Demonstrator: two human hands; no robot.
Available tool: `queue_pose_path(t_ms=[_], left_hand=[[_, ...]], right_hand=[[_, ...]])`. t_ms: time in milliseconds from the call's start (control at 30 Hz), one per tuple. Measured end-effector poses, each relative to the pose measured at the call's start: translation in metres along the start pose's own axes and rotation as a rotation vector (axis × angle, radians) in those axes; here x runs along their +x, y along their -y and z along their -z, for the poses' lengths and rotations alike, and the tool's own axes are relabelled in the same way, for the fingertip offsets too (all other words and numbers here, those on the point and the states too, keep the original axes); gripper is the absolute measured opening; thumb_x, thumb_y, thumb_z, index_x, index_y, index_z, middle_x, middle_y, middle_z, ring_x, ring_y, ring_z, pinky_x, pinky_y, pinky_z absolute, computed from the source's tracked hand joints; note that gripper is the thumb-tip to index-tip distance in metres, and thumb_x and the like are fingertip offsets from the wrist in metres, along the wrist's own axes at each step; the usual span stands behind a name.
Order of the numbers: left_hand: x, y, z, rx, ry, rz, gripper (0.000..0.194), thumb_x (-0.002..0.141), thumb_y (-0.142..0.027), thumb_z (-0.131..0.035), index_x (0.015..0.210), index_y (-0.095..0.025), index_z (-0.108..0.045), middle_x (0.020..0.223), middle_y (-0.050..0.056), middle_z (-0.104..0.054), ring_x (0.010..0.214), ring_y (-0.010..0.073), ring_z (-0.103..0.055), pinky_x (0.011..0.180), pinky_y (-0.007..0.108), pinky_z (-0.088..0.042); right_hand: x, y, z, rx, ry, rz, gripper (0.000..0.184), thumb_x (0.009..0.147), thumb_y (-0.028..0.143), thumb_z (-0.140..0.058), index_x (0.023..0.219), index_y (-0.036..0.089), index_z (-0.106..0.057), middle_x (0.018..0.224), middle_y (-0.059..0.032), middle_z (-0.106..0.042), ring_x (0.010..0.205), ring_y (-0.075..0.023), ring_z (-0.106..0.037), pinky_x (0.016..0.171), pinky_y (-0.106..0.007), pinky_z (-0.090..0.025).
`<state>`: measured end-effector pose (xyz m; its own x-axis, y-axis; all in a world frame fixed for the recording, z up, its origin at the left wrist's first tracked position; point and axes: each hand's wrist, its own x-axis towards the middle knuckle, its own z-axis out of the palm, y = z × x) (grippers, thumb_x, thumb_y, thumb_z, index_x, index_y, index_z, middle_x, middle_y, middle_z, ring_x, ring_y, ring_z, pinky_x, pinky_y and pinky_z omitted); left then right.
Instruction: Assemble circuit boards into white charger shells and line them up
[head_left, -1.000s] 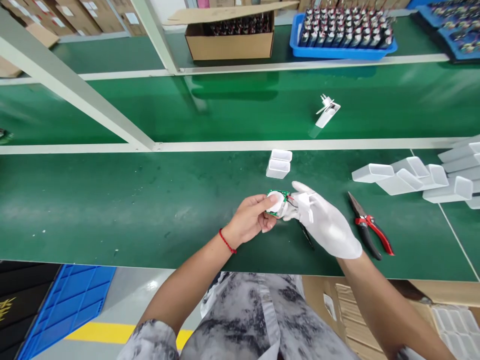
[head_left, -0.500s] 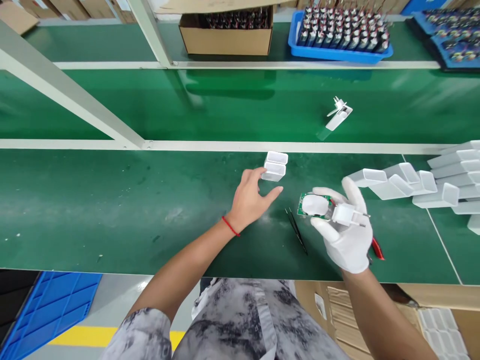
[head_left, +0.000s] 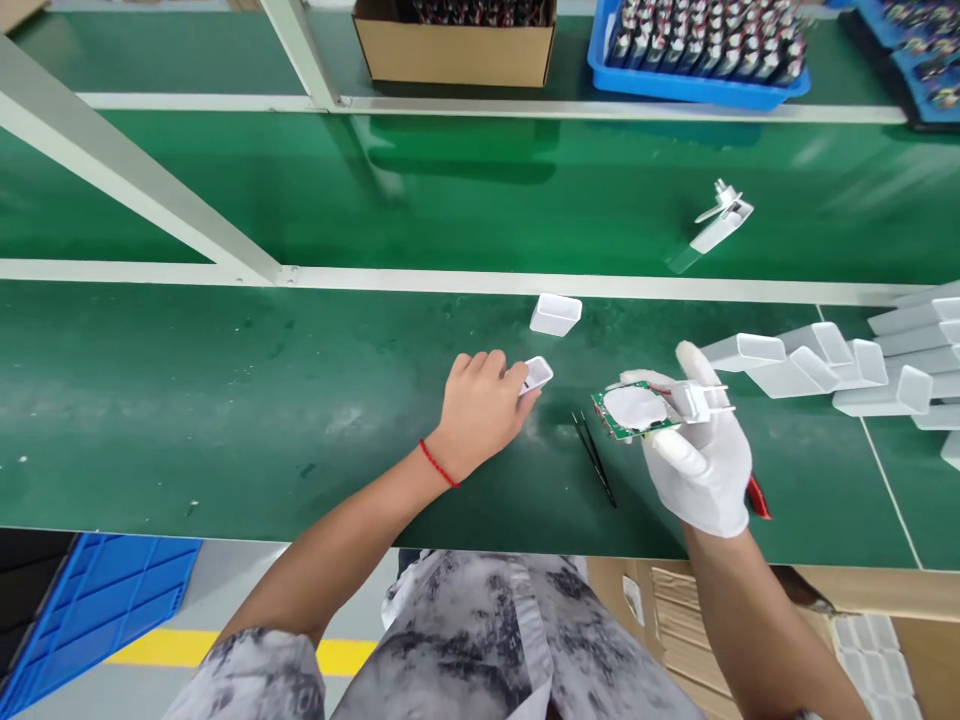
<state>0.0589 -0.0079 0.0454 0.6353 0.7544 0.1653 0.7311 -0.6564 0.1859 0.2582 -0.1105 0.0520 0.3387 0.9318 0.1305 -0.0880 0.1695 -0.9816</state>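
My bare left hand (head_left: 484,410) is closed round a white plastic case (head_left: 537,374), whose open end faces right. My right hand (head_left: 701,450), in a white glove, grips a green circuit board (head_left: 619,428) with a white oval pad on top. Wired to that board is a white plug piece (head_left: 694,401) with two metal pins, lying along the gloved fingers. Black tweezers (head_left: 594,460) rest on the table between my hands. A second white case (head_left: 556,314) stands behind my left hand.
Several white cases (head_left: 795,372) lie at the right. Red-handled pliers (head_left: 757,497) are mostly hidden by my right hand. A white plug assembly (head_left: 721,222) sits on the panel behind. The upper shelf holds a cardboard box (head_left: 454,52) and a blue tray (head_left: 697,88) of wired parts.
My left hand let go of the circuit board, reached to the paired cases and drew one nearer. My right hand moved right with the board and plug piece, uncovering the tweezers.
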Motion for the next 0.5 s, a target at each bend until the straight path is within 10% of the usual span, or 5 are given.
queue_pose_path(t_ms=[500], left_hand=[[-0.038, 0.029, -0.003, -0.731, 0.211, 0.054, 0.06, 0.069, -0.041, -0.087, 0.112, -0.02, -0.049, 0.105, 0.004, -0.062, 0.086, 0.0211, -0.065, 0.073, 0.035, -0.055]], right_hand=[[-0.001, -0.01, -0.023, -0.143, 0.153, -0.075, 0.082, 0.073, 0.032, -0.085, 0.143, 0.043, -0.045, 0.123, -0.0038, -0.069, 0.121, -0.0303, -0.064, 0.103, -0.059, -0.052]])
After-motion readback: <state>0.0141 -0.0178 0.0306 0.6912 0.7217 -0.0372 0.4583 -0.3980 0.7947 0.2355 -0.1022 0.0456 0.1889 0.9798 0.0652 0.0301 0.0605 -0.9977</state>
